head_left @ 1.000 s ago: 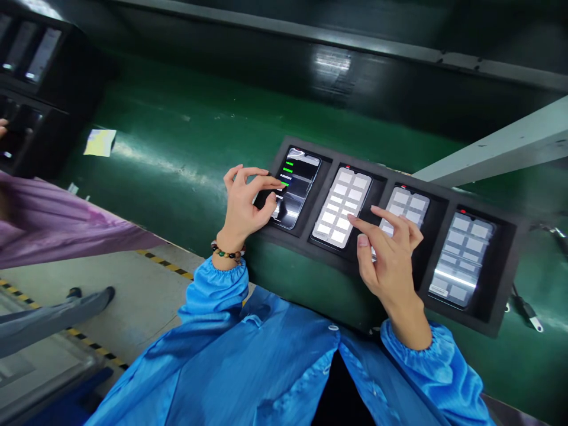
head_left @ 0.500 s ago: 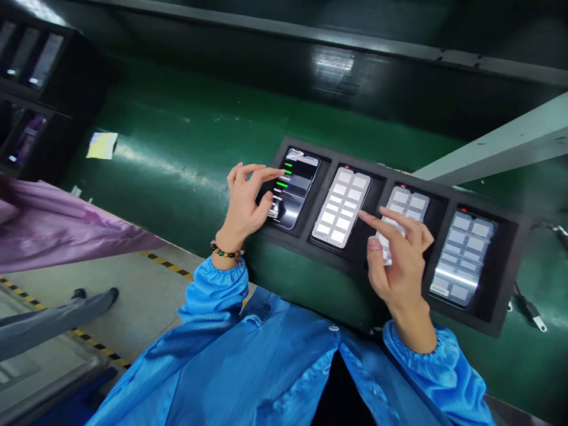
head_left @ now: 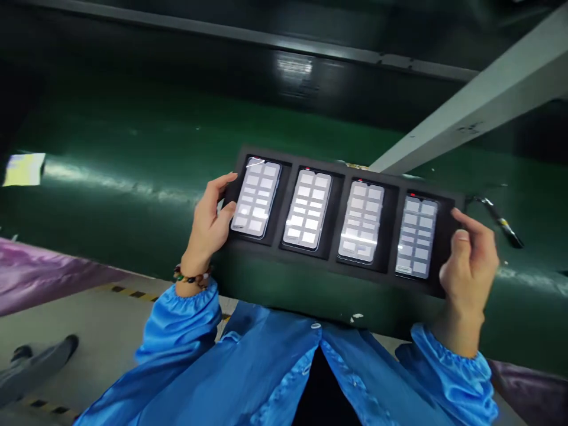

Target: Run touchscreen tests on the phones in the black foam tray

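"Where are your hands?"

"Well apart, clamped on the 2 ends of a black foam tray (head_left: 284, 207). Taking the clock from the tray's middle, with 12 away from me, my left hand (head_left: 210, 222) grips at 9 o'clock and my right hand (head_left: 473, 260) just past 3."

"How do your fingers sit?"

"Each thumb presses on its end of the tray, with an index finger reaching the far corner. My other fingers are mostly hidden."

"And the tray itself?"

"Right in front of me, over the green bench (head_left: 133, 160). I can't tell whether it touches the surface. It has 4 compartments in a row, with 1 smartphone in each: the leftmost phone (head_left: 256, 198), the second phone (head_left: 307, 209), the third phone (head_left: 361, 220) and the rightmost phone (head_left: 416, 236). All 4 screens are lit, showing pale tiles in 2 columns."

"What's around it?"

"A pale post (head_left: 465, 112) slants off toward 2 o'clock. A black cable (head_left: 501, 222) lies at 3, just beyond my right hand. Yellow-and-white paper (head_left: 24, 170) lies well away, near 9."

"On your wrist?"

"A beaded bracelet (head_left: 191, 277), on the left, above my blue sleeve (head_left: 177, 319)."
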Motion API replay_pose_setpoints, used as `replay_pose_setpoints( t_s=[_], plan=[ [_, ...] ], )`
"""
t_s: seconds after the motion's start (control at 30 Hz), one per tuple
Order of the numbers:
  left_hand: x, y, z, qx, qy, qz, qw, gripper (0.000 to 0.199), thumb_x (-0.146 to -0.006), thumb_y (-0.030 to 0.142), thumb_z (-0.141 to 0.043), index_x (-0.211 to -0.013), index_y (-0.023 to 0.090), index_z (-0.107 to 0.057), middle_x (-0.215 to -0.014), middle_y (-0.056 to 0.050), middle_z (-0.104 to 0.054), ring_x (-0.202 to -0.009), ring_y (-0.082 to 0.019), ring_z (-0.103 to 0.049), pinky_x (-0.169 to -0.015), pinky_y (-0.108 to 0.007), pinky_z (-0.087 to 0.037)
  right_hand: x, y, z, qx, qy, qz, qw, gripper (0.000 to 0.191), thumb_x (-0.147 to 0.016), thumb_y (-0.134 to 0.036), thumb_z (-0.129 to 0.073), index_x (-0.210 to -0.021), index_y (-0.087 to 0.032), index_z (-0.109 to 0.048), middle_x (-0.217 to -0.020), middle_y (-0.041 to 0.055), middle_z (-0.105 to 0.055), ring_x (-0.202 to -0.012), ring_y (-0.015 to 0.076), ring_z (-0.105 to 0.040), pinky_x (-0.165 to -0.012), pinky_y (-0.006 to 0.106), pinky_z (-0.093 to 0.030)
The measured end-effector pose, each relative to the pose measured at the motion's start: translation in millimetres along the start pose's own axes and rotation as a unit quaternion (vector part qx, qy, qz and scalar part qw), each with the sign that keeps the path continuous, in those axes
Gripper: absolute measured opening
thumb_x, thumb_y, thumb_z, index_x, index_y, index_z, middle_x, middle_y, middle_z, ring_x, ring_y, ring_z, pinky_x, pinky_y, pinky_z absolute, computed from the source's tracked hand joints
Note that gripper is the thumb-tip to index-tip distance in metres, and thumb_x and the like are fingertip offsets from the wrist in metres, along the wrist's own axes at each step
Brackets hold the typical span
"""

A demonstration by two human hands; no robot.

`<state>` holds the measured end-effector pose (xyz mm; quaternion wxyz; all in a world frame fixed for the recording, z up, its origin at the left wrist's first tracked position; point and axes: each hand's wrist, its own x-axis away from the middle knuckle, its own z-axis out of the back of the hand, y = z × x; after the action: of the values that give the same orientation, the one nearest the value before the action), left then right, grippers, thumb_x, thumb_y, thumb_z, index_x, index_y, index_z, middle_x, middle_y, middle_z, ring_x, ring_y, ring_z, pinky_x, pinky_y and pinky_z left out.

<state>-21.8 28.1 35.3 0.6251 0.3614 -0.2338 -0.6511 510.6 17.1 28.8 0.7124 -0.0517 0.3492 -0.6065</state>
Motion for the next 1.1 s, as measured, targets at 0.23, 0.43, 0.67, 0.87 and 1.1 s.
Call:
replay_pose_setpoints(
  t_s=[0.23,0.43,0.67,0.87,1.1],
  plan=[
    [-11.8,15.6,4.3,-0.140,-0.027,-0.008,0.990,0.051,-0.109,0.049,-0.052,-0.156,0.030,-0.063,-0.133,-0.014,-0.063,-0.124,-0.035,-0.063,-0.111,-0.057,-0.058,-52.3,-106.8,-37.1,-0.049,-0.140,-0.001,0.989,0.044,-0.114,-0.041,-0.049,-0.154,-0.029,-0.062,-0.156,0.0121,-0.069,-0.154,0.0362,-0.056,-0.129,0.065,-0.039],
    [-41.4,7.3,-4.5,-0.169,-0.057,0.015,0.984,0.060,-0.110,0.061,-0.051,-0.163,0.036,-0.056,-0.139,-0.015,-0.051,-0.102,-0.029,-0.063,-0.094,-0.051,-0.062,-81.9,-152.5,-73.1,-0.075,-0.257,0.049,0.962,0.047,-0.112,-0.031,-0.042,-0.159,-0.025,-0.045,-0.161,0.0113,-0.067,-0.157,0.0346,-0.049,-0.131,0.062,-0.032],
    [-41.9,10.3,-11.2,-0.228,-0.032,-0.006,0.973,0.056,-0.106,0.042,-0.052,-0.159,0.031,-0.063,-0.140,-0.017,-0.056,-0.102,-0.031,-0.066,-0.093,-0.054,-0.060,-97.8,-179.5,-111.8,-0.089,-0.297,0.117,0.943,0.046,-0.109,-0.026,-0.037,-0.153,-0.022,-0.053,-0.157,0.0135,-0.068,-0.161,0.0367,-0.044,-0.132,0.065,-0.031],
    [-14.1,19.7,-8.0,-0.271,-0.032,-0.035,0.961,0.059,-0.104,0.039,-0.051,-0.159,0.024,-0.064,-0.155,-0.021,-0.057,-0.133,-0.044,-0.058,-0.106,-0.064,-0.056,-101.8,-186.0,-132.6,-0.071,-0.297,0.145,0.941,0.048,-0.109,-0.026,-0.035,-0.154,-0.020,-0.053,-0.155,0.0151,-0.069,-0.163,0.0390,-0.041,-0.131,0.068,-0.029],
    [31.0,32.6,1.3,-0.286,-0.021,-0.029,0.958,0.053,-0.105,0.038,-0.054,-0.155,0.025,-0.068,-0.159,-0.020,-0.058,-0.139,-0.045,-0.057,-0.111,-0.065,-0.053,-81.6,-185.6,-120.9,-0.043,-0.295,0.211,0.931,0.046,-0.111,-0.025,-0.038,-0.153,-0.022,-0.055,-0.148,0.0143,-0.074,-0.159,0.0374,-0.047,-0.129,0.064,-0.032]
  ],
)
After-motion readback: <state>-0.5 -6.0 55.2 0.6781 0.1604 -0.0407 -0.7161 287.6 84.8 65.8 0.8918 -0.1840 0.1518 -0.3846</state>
